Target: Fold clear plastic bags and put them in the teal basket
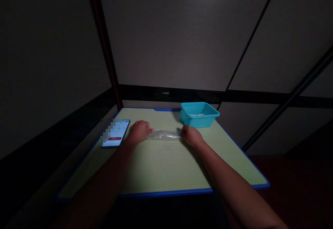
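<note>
A clear plastic bag (166,135) stretches sideways between my two hands, just over the table. Its left end is pinched in my left hand (140,131), fingers closed. At the other end my right hand (191,135) is closed on the plastic, its fingertips partly hidden behind the knuckles. The bag looks thin, shiny and creased; whether anything is inside I cannot tell.
A lit phone (116,133) lies left of my left hand. Behind my right hand stands a turquoise plastic basket (200,121) with something whitish in it. The pale table (166,170) has a blue edge; dark panels rise behind it.
</note>
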Available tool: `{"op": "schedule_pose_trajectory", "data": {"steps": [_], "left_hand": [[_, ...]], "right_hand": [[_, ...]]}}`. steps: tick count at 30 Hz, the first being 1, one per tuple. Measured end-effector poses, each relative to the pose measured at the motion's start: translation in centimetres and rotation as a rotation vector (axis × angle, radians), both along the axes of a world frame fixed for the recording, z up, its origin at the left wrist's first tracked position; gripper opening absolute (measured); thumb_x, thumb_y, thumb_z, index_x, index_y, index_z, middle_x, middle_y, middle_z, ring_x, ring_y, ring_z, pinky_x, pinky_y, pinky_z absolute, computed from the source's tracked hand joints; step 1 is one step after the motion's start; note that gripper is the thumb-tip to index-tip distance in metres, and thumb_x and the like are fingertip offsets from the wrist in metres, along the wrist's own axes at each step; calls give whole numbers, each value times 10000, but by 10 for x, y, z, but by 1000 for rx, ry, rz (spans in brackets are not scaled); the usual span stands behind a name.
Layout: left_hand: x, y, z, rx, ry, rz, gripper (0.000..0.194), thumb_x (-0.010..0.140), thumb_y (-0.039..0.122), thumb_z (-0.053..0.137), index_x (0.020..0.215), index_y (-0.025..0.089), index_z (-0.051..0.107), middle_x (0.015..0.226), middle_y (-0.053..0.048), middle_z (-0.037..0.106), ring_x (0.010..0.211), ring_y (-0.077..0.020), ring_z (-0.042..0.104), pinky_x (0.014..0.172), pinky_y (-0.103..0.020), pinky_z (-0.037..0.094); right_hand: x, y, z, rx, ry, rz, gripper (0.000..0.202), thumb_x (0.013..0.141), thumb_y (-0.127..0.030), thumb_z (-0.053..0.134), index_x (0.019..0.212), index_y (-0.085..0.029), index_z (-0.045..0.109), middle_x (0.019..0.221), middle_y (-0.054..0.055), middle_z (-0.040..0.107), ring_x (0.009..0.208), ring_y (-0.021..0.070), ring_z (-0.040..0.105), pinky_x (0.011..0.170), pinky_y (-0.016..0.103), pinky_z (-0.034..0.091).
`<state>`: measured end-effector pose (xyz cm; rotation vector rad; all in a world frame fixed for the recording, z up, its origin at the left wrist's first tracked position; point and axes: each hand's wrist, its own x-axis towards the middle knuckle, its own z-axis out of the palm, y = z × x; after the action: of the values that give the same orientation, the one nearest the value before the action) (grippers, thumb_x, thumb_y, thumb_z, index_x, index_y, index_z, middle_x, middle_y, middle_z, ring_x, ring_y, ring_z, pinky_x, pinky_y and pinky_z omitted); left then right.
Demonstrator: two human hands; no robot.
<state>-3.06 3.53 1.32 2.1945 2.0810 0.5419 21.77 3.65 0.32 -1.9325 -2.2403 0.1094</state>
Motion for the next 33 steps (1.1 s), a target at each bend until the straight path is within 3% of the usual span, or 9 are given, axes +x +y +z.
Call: {"op": "schedule_pose_trajectory", "data": {"steps": [10, 15, 22, 33], "left_hand": [[2, -1, 0, -9, 33, 18, 170, 769, 361, 609, 753, 204, 672, 906, -60, 663, 924, -217, 568, 774, -290, 404], [3, -1, -3, 51, 64, 28, 151, 759, 350, 610, 762, 213, 672, 923, -57, 657, 945, -234, 558, 790, -314, 407], [5, -3, -2, 10, 97, 7, 139, 764, 309, 570, 781, 228, 683, 936, -61, 654, 947, -239, 555, 793, -323, 408], [7, 2, -6, 106, 63, 17, 177, 801, 274, 514, 774, 209, 677, 941, -71, 652, 961, -238, 531, 820, -344, 375]], "right_hand": [[1, 4, 0, 35, 60, -33, 208, 854, -327, 488, 834, -189, 642, 854, 80, 694, 758, 181, 617, 531, 250, 280], [0, 5, -1, 0, 55, -41, 201, 841, -327, 513, 845, -182, 651, 858, 85, 691, 751, 181, 611, 535, 249, 288], [3, 5, 0, -35, 52, -21, 146, 792, -289, 576, 832, -181, 666, 835, 71, 696, 726, 171, 609, 544, 238, 305], [5, 10, -4, -23, 58, -71, 167, 805, -271, 536, 845, -179, 670, 858, 80, 697, 766, 186, 620, 568, 238, 333]]}}
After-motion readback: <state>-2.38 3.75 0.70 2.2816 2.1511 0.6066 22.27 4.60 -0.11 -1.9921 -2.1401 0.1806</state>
